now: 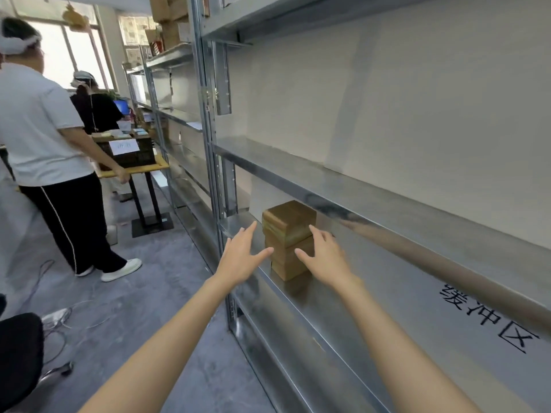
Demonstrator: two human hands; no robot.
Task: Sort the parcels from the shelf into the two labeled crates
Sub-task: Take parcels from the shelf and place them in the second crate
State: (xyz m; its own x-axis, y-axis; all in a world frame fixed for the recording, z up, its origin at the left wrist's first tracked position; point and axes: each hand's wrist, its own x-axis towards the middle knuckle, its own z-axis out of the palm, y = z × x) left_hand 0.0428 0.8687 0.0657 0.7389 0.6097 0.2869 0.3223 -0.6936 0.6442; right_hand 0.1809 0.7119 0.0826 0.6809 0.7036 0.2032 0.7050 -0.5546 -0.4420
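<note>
A stack of brown cardboard parcels [288, 231] stands on the metal shelf [343, 308] at waist height, near the left upright. My left hand [243, 256] hovers just left of the stack with fingers spread, its thumb close to the parcels' front edge. My right hand [326, 257] is on the stack's right side, fingers straight; its fingertips reach the parcels' side, and I cannot tell whether they touch. Neither hand holds anything. A dark crate [128, 152] with a white paper label sits on a small table far to the left.
A shelf board [357, 192] runs close above the stack. Black characters are written on the shelf at right. A person in a white shirt [44, 129] stands left by the table [134, 169]; another stands behind. Cables lie on the grey floor; a black chair is at bottom left.
</note>
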